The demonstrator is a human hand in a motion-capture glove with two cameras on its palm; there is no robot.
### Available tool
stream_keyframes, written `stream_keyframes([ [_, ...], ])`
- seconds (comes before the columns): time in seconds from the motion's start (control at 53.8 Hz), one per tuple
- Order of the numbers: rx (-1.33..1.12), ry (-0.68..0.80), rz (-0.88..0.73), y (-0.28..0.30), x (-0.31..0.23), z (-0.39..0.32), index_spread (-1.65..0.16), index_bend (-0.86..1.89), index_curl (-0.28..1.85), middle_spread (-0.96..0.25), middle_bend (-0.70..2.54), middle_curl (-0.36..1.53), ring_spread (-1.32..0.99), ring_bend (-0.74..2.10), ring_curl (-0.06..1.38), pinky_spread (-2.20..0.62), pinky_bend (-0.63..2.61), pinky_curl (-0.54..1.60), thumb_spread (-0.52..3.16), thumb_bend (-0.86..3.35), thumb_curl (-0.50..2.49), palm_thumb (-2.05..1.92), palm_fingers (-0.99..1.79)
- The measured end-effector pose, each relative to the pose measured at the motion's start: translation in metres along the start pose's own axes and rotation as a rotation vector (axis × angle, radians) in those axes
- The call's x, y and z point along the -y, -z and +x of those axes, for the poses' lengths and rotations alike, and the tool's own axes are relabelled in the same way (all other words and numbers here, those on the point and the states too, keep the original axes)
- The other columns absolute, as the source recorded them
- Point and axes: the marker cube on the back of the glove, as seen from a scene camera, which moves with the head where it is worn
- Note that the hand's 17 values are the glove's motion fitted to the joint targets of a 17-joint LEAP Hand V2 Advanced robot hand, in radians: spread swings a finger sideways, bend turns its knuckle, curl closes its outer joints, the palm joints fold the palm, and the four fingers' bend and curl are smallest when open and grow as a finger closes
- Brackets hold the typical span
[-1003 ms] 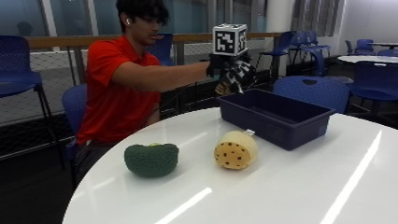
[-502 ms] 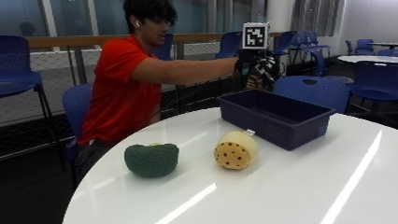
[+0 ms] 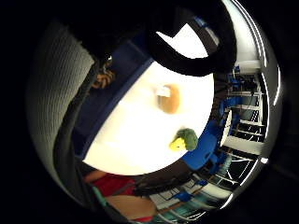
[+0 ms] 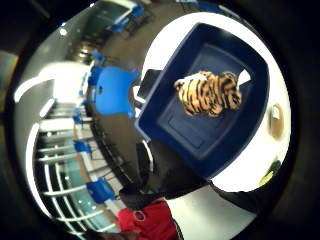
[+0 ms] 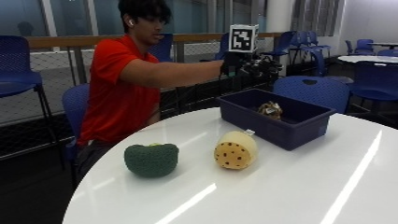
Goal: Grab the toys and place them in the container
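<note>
Gloved right hand [image 5: 249, 65] above dark blue plastic bin [image 5: 283, 122], fingers open, holding nothing; striped plush tiger [image 5: 270, 109] inside bin on worktop [image 5: 298, 186].

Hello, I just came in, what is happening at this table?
A person is clearing toys into a blue bin. The gloved right hand is in the air above the bin, and a tiger toy is in the bin. A green toy and a yellow spotted toy are not yet picked up from the white table.
</note>
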Motion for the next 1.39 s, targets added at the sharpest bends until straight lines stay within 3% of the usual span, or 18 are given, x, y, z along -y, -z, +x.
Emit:
stream_keyframes([
  [0.297, -0.032, -0.147, 0.031, -0.024, -0.055, 0.096, -0.3, 0.13, 0.28, -0.06, 0.13, 0.36, 0.01, 0.15, 0.29, 0.12, 0.86, 0.32, 0.97, -0.1, 0.33, -0.12, -0.25],
  [0.854, -0.044, -0.432, -0.073, -0.085, -0.167, 0.268, -0.32, 0.15, 0.26, -0.06, 0.14, 0.29, 0.02, 0.14, 0.2, 0.12, 0.75, 0.3, 0.92, -0.1, 0.22, -0.12, -0.22],
  [1.393, -0.031, -0.56, -0.13, -0.135, -0.212, 0.327, -0.32, 0.13, 0.24, -0.05, 0.14, 0.25, 0.02, 0.14, 0.15, 0.15, 0.93, 0.36, 0.91, -0.1, 0.19, -0.12, -0.2],
])
